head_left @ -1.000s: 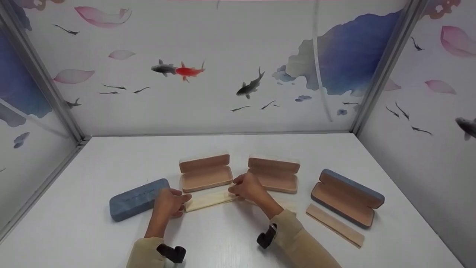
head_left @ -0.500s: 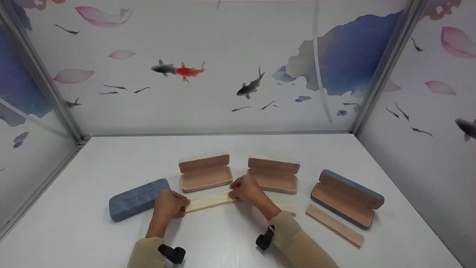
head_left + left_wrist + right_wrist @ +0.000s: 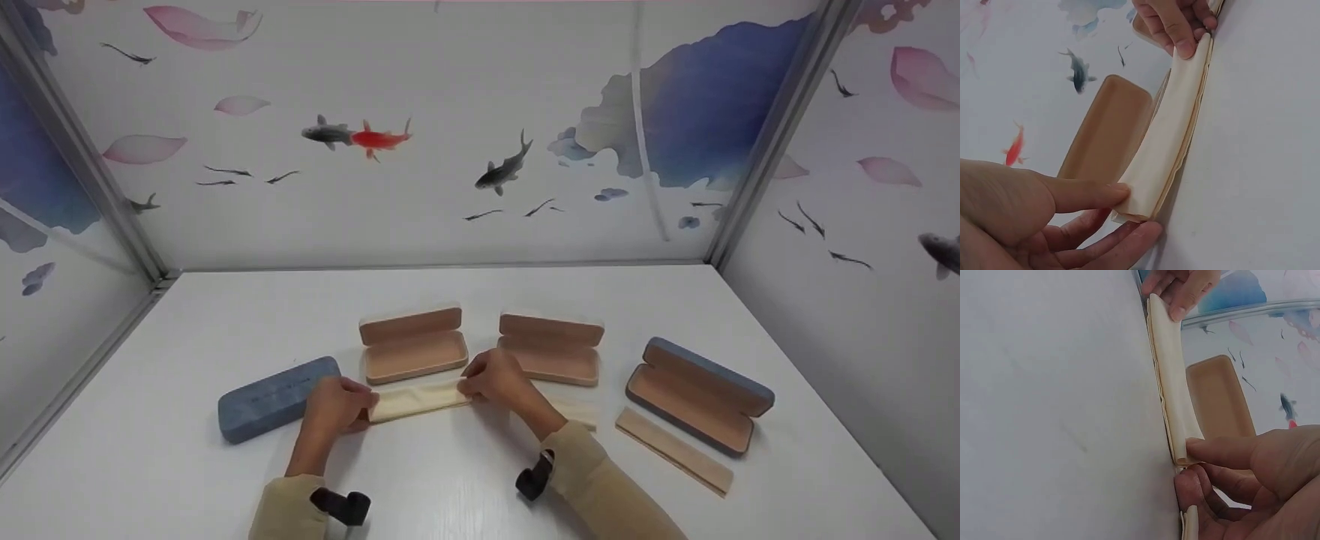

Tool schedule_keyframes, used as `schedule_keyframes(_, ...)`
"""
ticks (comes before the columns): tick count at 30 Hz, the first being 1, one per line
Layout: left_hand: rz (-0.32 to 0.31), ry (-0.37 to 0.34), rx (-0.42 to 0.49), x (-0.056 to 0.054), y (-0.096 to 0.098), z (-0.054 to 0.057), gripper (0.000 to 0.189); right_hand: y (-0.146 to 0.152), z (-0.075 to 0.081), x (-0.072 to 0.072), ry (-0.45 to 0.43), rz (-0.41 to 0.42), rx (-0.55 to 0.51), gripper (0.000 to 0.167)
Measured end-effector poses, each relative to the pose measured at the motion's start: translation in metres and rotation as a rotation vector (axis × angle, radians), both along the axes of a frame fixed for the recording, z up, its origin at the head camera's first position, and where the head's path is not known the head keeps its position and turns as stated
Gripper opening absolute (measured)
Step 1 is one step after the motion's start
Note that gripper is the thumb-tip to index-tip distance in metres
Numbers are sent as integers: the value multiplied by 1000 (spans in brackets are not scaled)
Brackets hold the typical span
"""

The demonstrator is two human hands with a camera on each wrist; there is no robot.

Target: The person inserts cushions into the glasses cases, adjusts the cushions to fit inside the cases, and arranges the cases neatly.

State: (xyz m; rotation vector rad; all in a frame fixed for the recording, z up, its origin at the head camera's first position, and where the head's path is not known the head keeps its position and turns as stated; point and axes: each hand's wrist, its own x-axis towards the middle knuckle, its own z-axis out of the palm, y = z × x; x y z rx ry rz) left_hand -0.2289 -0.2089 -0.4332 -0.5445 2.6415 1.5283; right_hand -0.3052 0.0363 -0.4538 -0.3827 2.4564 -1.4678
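A folded cream cloth (image 3: 418, 400) stretches between both hands, in front of an open glasses case (image 3: 415, 358) with a tan lining. My left hand (image 3: 334, 405) pinches the cloth's left end, thumb on top and fingers beneath, as the left wrist view shows. At the other end my right hand (image 3: 496, 381) pinches it the same way, seen in the right wrist view. The strip bows slightly between them, its layered edge facing the person. Close by the left hand lies a closed blue glasses case (image 3: 274, 401).
A second open tan-lined case (image 3: 551, 351) stands behind the right hand, with another cream cloth (image 3: 574, 412) partly hidden under that forearm. Farther right are an open blue case (image 3: 697, 397) and a folded beige cloth (image 3: 675, 452). Printed panels (image 3: 420, 217) wall the white table (image 3: 442, 487).
The left hand's fingers have closed onto the left end of the cream cloth. Both hands now hold the cloth, its near edge tipped up a little. The cases have stayed put.
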Motion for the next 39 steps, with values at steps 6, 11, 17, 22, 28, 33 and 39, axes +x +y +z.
schedule_keyframes(6, 22, -9, 59, -2, 0, 0, 23, -1, 4, 1, -57, -18, -56, 7)
schedule_keyframes(11, 51, 31, 129, -3, 1, 0, 24, -2, 6, -2, -126, -59, -74, 9)
schedule_keyframes(17, 69, 46, 181, -4, 0, 0, 28, -2, 8, -5, -186, -72, -183, 12)
schedule_keyframes(22, 87, 86, 184, -3, -1, 0, 30, -4, 9, -7, -198, -95, -222, 14)
schedule_keyframes(28, 107, 165, 172, -4, 1, -1, 29, -5, 11, -10, -130, -139, -198, 14)
schedule_keyframes(33, 83, 209, 172, -10, 3, 3, 28, -3, 13, -14, -88, -164, -150, 15)
schedule_keyframes(39, 80, 233, 187, -17, 1, 7, 26, -4, 15, -21, -72, -167, -181, 15)
